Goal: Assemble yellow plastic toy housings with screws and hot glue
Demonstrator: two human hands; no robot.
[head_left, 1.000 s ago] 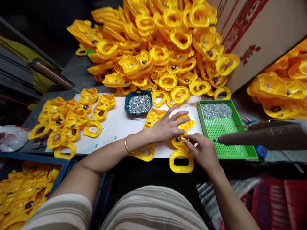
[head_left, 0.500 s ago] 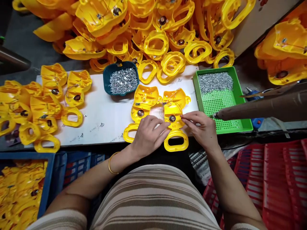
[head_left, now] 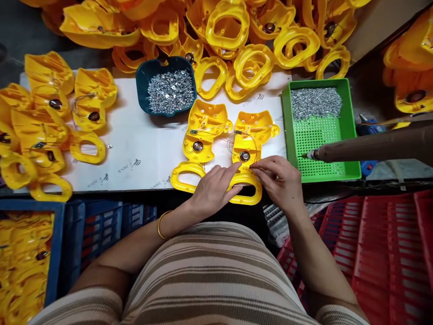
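Left of green tray [head_left: 329, 175] | left hand [head_left: 214, 190], fingers apart, now presses handle of yellow shell [head_left: 252, 128] | right hand [head_left: 281, 181] still pinches wire [head_left: 256, 153]

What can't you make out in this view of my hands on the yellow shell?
1. Head view: whether the right hand pinches anything beside the speaker disc on the right yellow shell; too small, and the hand covers it.
2. Head view: that shell's handle, partly under the left hand.
3. Head view: the brown tool, its body cut off by the right edge.
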